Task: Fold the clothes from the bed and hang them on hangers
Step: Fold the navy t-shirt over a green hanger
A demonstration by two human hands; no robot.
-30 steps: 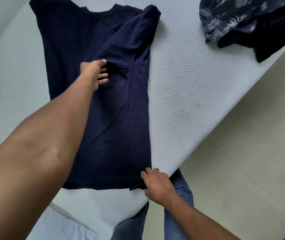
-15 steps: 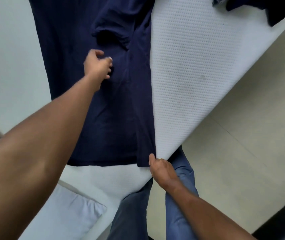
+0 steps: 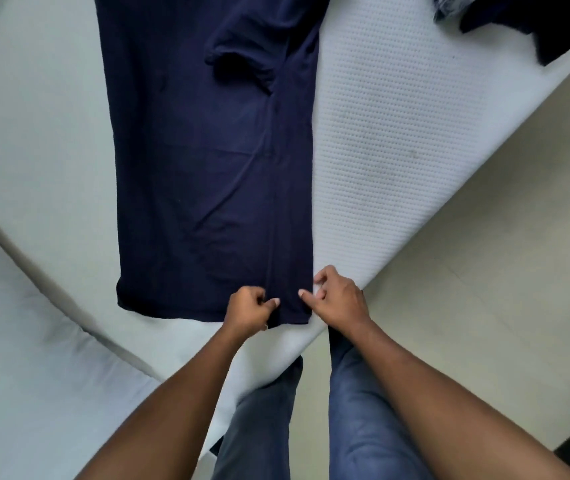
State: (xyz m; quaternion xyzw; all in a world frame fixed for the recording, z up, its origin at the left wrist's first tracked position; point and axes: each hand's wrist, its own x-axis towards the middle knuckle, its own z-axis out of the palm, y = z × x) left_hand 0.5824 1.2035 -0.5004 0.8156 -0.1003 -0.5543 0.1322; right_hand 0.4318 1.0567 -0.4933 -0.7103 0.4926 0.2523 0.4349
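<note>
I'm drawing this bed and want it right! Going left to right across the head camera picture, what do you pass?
white pillow → navy T-shirt → bumpy white mattress → pale floor

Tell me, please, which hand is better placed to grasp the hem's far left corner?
Left: the left hand pinches the hem of the navy shirt nearer that corner; the right hand pinches its opposite, folded edge.
</note>
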